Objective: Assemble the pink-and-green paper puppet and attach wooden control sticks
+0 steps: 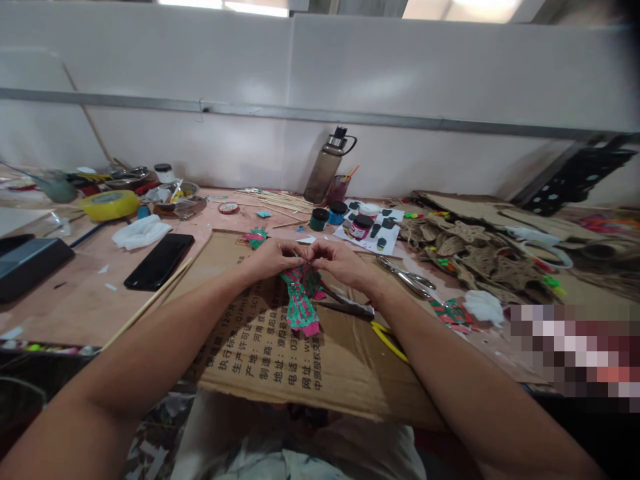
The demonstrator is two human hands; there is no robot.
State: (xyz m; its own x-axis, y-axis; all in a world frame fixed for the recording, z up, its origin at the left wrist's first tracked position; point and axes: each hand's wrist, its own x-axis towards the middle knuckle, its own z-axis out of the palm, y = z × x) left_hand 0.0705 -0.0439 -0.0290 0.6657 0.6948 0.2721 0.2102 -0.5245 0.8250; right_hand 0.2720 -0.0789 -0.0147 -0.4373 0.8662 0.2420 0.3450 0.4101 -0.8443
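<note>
green-and-pink patterned piece (303, 307) is right below where the left hand (275, 261) and right hand (341, 265) meet, over the cardboard sheet (350, 387), flaring toward the person; hands are together, both pinched on its top end; yellow handle (390, 342) just by the right forearm (435, 333), pliers (406, 275) a bit beyond, black phone (160, 262) off left

pinkish tabletop (90, 303): cardboard sheet (360, 377) overhangs front edge; phone (160, 261), tissue (141, 231), tape roll (113, 211) at left; bottle (321, 175) at rear.
</note>
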